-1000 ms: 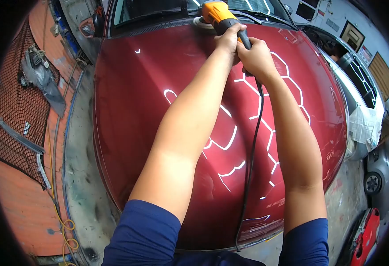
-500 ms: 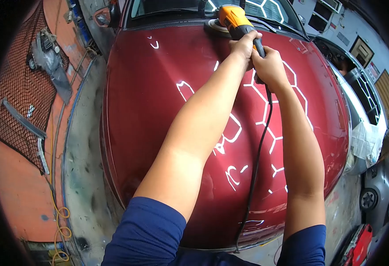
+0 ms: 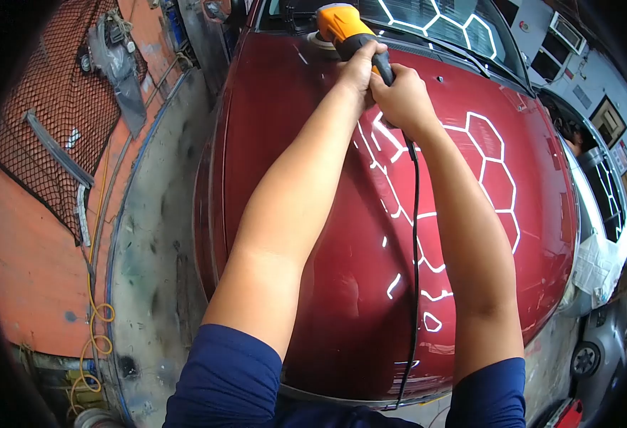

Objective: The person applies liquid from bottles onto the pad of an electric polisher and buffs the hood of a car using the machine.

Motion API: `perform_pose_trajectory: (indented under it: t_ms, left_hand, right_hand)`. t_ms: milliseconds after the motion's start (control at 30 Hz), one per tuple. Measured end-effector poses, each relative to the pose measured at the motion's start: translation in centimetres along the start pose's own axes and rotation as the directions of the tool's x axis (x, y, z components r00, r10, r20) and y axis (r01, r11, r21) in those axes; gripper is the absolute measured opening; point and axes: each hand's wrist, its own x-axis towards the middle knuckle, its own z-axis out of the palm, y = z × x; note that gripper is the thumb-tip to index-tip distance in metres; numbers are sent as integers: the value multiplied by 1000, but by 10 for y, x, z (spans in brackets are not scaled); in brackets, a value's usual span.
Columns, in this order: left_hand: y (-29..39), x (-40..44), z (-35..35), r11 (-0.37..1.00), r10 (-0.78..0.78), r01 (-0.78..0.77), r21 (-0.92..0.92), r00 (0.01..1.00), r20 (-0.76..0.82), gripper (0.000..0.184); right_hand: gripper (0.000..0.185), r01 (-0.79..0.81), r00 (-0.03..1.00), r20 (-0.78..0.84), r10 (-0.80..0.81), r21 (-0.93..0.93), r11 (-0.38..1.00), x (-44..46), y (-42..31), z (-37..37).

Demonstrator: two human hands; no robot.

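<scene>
An orange and black car polisher (image 3: pixel 340 25) rests its round pad on the far part of a glossy red car hood (image 3: pixel 285 107), close to the windshield base. My left hand (image 3: pixel 360 71) is closed around the polisher's body where the black grip begins. Just behind it, my right hand (image 3: pixel 403 98) wraps around the rear of the handle. A black power cord (image 3: pixel 415 214) runs from the handle's end down over the hood to its front edge. My hands hide most of the handle, and the polisher's head covers much of the pad.
A windshield (image 3: pixel 435 21) with a wiper (image 3: pixel 435 44) lies beyond the hood. At the left, black netting (image 3: pixel 56 100) hangs by an orange surface, with a yellow hose (image 3: pixel 88 342) below. Other cars, one a silver car (image 3: pixel 599 321), stand at the right.
The polisher and both hands have shifted left across the hood toward its far left corner. The cord has followed, and the camera view has swung somewhat to the right.
</scene>
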Motion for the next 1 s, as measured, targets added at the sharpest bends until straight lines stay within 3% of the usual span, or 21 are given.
perform_pose_trajectory:
  t_ms: [333,533,933,1000]
  left_hand:
    - [13,9,-23,997,41,-32,-69,990,137,46]
    - [4,-3,-4,998,-34,39,-45,994,101,47]
    - [-32,-9,37,997,-9,18,-74,994,113,53]
    - [-37,-13,44,998,-20,26,-58,994,108,54]
  right_hand:
    - [49,70,997,-18,-74,-186,980,16,-6,22]
    - [48,23,998,-45,-32,-178,984,10,3,7]
    - [48,-7,996,-91,-11,-193,981,2,33,-33]
    - [44,41,991,-119,-69,-224,974,2,42,-37]
